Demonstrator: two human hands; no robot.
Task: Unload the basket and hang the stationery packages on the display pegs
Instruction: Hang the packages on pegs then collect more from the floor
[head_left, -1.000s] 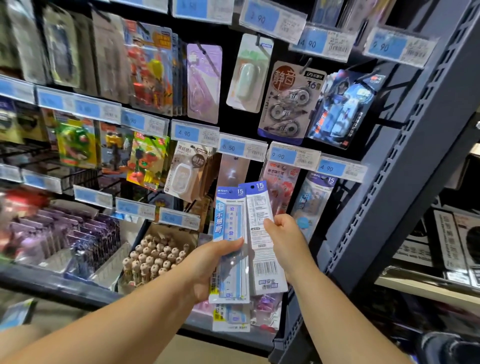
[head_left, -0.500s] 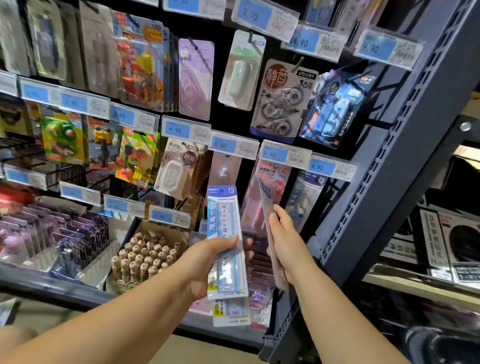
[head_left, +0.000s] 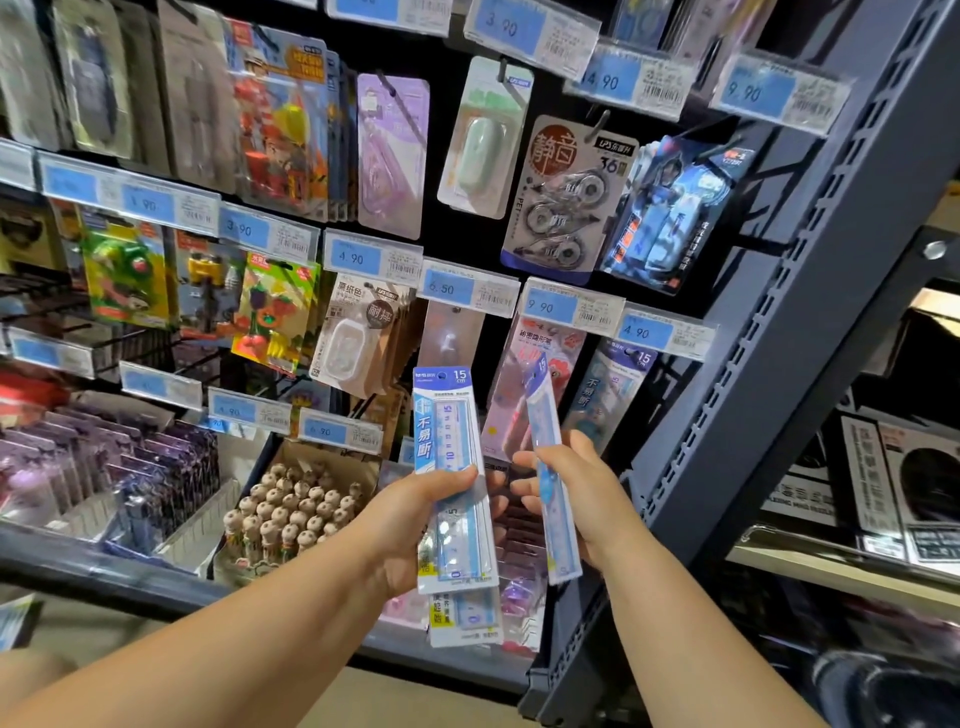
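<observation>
left hand (head_left: 410, 525): 2 rulers (head_left: 449, 441) (right (head_left: 587, 499), 1)

Left hand (head_left: 415, 519) fingers: mostly hidden behind the front ruler pack (head_left: 449, 467) that you hold; your thumb shows on its face.
Second ruler pack (head_left: 467, 618): only its lower end shows under the front one.
Right ruler pack (head_left: 550, 467): turned nearly edge-on in your right hand (head_left: 576, 499), so its print is unreadable.
Left price tags (head_left: 67, 182): blurred, figures unclear.
Dark object (head_left: 883, 691), lower right corner: blurred and cut by the edge.
</observation>
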